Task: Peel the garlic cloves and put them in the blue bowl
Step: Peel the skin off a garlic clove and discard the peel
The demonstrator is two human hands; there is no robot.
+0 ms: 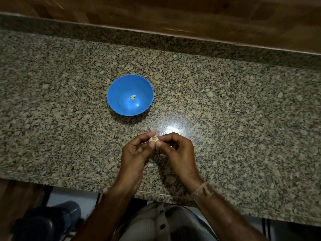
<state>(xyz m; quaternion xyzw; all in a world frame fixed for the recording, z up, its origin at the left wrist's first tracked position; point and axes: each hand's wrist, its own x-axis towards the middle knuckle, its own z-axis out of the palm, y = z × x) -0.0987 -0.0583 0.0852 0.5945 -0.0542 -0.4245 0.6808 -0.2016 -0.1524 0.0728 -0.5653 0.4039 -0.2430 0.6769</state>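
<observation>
A blue bowl (119, 103) stands on the granite counter, left of centre, with two small pale peeled garlic cloves (132, 97) lying together on its bottom. Nearer to me, both hands meet over the counter around one garlic clove (153, 138) that still has papery skin. My left hand (137, 152) pinches the clove between thumb and fingertips. My right hand (175, 148) pinches its right side with thumb and forefinger. Most of the clove is hidden by the fingers.
The speckled granite counter (225, 105) runs across the view, with a raised back ledge and a wooden wall (173, 13) behind. A bright light glare lies just beyond my hands. The front edge (69, 180) is close below my wrists; a dark bin (52, 221) sits on the floor.
</observation>
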